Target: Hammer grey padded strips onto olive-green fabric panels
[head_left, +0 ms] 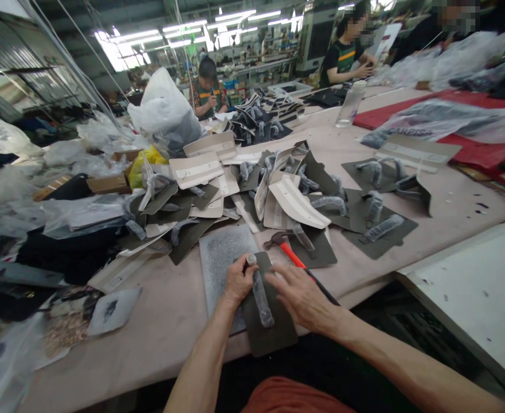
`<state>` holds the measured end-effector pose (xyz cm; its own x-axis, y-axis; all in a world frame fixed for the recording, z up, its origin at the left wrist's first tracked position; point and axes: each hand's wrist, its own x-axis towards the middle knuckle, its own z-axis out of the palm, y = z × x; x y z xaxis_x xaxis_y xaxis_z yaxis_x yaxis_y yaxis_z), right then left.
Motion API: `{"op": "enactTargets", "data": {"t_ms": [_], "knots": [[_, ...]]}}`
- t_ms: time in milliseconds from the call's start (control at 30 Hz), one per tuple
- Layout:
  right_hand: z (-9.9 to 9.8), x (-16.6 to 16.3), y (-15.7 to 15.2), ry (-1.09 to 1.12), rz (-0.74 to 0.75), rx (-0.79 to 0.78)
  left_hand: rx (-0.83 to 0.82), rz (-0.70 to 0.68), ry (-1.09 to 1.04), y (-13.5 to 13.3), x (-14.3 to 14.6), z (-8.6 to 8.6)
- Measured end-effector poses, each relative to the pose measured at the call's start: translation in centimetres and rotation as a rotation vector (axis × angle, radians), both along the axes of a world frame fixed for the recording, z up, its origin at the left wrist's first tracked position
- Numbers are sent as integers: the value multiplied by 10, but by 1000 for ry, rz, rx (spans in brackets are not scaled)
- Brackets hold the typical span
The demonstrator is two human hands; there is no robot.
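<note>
My left hand (238,281) is closed round a short metal rod (251,260) with a round top, held upright near the far end of a dark olive panel (273,338). A plastic-wrapped handle strap (261,298) runs along the middle of this panel. The panel lies partly on a speckled grey slab (213,258) and reaches past the table's near edge. Over the panel's right side, my right hand (301,295) has its fingers stretched out, slightly blurred, with nothing visible in them. Just beyond that hand lies a claw hammer (293,254) with a red and black handle.
Several similar panels with wrapped handles (329,203) are heaped beyond the slab. Plastic bags and dark fabric (69,252) crowd the left. A clear bottle (351,104) stands farther back. Co-workers (209,92) sit across the table (157,344). A white surface (471,292) is at right.
</note>
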<state>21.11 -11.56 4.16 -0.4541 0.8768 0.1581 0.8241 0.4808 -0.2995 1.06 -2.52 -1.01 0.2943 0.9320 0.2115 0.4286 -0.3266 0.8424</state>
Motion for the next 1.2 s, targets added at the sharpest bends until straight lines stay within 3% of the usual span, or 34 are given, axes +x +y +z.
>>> {"op": "enactTargets", "data": {"t_ms": [67,100,167,267,333,433,533,600,667,767,867,933,1067,1200], "knots": [[4,-18,-3,-30,255,-10,-9,4,-26,0,2,-1],[3,-26,-4,-58,315,-15,-26,23,-55,0,3,-3],[-4,-38,-4,-108,339,-5,-97,130,-160,4,8,-5],[-9,-48,1,-148,322,43,-224,454,-481,15,10,4],[0,-50,7,-155,264,77,-237,581,-703,24,5,25],[27,-48,19,-136,21,85,-89,521,-867,32,-16,78],[45,-45,29,-67,-215,17,107,444,-832,31,-35,123],[42,-47,33,-10,-300,-62,133,418,-750,25,-37,130],[28,-51,33,21,-354,-156,53,379,-665,19,-30,114],[0,-59,30,54,-407,-265,-142,267,-577,13,-11,65],[-18,-63,26,138,-428,-279,-255,187,-508,13,2,21],[-22,-62,24,205,-421,-278,-279,177,-472,13,4,3],[-22,-56,20,273,-330,-262,-236,145,-365,11,-1,-5],[-15,-49,16,128,-222,-276,-232,75,-324,7,-4,2]]}}
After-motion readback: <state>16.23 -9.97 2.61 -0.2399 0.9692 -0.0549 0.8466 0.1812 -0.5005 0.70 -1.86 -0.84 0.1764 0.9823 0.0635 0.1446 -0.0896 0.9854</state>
